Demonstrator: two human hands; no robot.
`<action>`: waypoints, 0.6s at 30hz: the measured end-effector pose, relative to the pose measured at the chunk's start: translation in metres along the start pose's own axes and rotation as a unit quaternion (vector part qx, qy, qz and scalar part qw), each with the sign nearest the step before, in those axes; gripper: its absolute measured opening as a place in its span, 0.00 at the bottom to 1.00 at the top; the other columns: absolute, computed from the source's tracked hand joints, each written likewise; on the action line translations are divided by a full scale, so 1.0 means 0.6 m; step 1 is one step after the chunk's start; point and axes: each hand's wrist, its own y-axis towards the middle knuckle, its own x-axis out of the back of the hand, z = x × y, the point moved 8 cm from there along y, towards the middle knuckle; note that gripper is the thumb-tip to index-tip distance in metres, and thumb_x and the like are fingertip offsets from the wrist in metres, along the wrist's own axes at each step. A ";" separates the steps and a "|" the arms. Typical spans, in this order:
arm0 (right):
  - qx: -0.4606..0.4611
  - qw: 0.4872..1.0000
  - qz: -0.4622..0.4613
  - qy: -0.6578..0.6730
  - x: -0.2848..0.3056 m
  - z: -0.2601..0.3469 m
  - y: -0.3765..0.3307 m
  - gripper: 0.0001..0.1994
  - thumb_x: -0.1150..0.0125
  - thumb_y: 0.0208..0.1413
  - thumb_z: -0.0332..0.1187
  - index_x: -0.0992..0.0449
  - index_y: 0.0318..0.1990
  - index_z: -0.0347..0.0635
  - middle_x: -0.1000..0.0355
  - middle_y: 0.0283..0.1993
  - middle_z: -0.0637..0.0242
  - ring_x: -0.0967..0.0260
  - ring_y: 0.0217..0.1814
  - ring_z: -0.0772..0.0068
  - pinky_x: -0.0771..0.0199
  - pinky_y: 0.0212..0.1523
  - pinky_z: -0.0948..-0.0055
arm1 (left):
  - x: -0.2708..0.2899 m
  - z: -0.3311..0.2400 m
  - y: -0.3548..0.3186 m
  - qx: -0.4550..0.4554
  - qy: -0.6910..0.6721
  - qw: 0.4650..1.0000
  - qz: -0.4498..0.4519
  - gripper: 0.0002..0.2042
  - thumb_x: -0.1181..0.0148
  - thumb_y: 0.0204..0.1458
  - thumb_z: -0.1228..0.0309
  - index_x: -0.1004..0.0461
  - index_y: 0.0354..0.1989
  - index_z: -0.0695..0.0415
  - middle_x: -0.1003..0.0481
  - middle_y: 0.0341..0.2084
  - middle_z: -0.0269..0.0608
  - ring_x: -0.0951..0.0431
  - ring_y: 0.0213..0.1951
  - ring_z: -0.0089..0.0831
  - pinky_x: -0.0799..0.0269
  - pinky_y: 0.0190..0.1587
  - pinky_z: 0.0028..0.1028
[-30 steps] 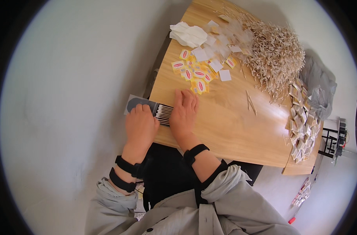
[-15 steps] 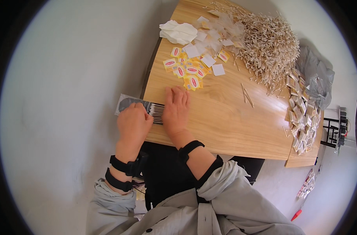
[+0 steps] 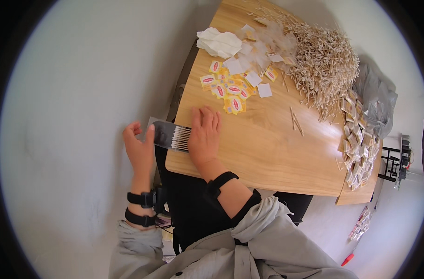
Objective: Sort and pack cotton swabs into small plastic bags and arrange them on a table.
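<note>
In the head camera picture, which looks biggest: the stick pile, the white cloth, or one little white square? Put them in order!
1. Stick pile, clearly the biggest.
2. White cloth, far smaller than the pile.
3. White square, the smallest.

All three lie on the table's far part, so nearness hardly skews this.

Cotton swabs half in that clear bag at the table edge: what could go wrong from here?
The clear bag overhangs the table edge, held only by the left hand at its outer end; a slip might drop it.

The right hand lies flat over the row of cotton swabs; an uneven push could skew or scatter them.

The yellow packets lie just beyond the right fingers, so a forward sweep may knock them about.
</note>
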 end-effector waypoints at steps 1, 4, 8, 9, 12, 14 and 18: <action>-0.001 1.000 -0.001 0.007 0.000 0.005 -0.001 0.22 0.51 0.52 0.24 0.35 0.57 0.37 0.41 0.56 0.58 0.48 0.68 0.57 0.57 0.72 0.54 | -0.001 0.023 0.004 0.003 0.003 1.000 -0.004 0.20 0.35 0.52 0.63 0.31 0.48 0.61 0.27 0.27 0.32 0.27 0.32 0.29 0.31 0.40 0.31; 0.000 1.000 -0.018 0.011 0.002 -0.001 0.002 0.22 0.52 0.51 0.23 0.34 0.57 0.37 0.40 0.55 0.57 0.46 0.66 0.55 0.56 0.71 0.53 | -0.063 0.090 -0.002 0.281 -0.259 0.917 0.113 0.17 0.34 0.53 0.61 0.28 0.43 0.60 0.25 0.29 0.30 0.27 0.30 0.22 0.30 0.37 0.25; -0.005 0.999 -0.035 0.010 0.003 0.002 0.002 0.21 0.53 0.51 0.22 0.33 0.56 0.37 0.38 0.53 0.57 0.44 0.64 0.53 0.54 0.70 0.51 | -0.114 0.069 -0.023 0.342 -0.407 0.817 0.221 0.12 0.34 0.54 0.62 0.24 0.36 0.58 0.23 0.28 0.29 0.25 0.29 0.18 0.29 0.35 0.21; -0.004 0.999 -0.035 0.010 0.002 0.005 0.001 0.21 0.53 0.51 0.22 0.33 0.56 0.37 0.38 0.53 0.57 0.44 0.64 0.53 0.54 0.70 0.51 | -0.119 0.068 -0.025 0.342 -0.422 0.808 0.228 0.10 0.34 0.54 0.63 0.22 0.34 0.58 0.23 0.27 0.29 0.25 0.29 0.17 0.29 0.35 0.21; 0.001 1.000 -0.030 0.005 -0.006 0.016 0.003 0.22 0.52 0.51 0.23 0.33 0.56 0.38 0.39 0.53 0.57 0.45 0.65 0.53 0.55 0.70 0.51 | -0.119 0.068 -0.023 0.316 -0.429 0.818 0.217 0.11 0.34 0.53 0.63 0.22 0.34 0.59 0.22 0.29 0.30 0.24 0.30 0.17 0.29 0.36 0.20; -0.014 1.000 -0.023 0.014 -0.010 0.019 0.008 0.22 0.52 0.51 0.23 0.33 0.57 0.38 0.39 0.54 0.56 0.45 0.65 0.54 0.55 0.70 0.51 | -0.122 0.068 -0.024 0.306 -0.427 0.823 0.216 0.11 0.34 0.53 0.63 0.22 0.34 0.59 0.22 0.29 0.30 0.25 0.30 0.17 0.29 0.35 0.20; -0.012 0.999 -0.029 0.021 -0.009 0.026 0.008 0.22 0.53 0.52 0.22 0.34 0.57 0.37 0.39 0.54 0.55 0.45 0.65 0.52 0.52 0.69 0.53 | -0.123 0.070 -0.026 0.307 -0.416 0.832 0.203 0.11 0.34 0.53 0.63 0.21 0.33 0.59 0.22 0.28 0.30 0.25 0.29 0.17 0.30 0.35 0.20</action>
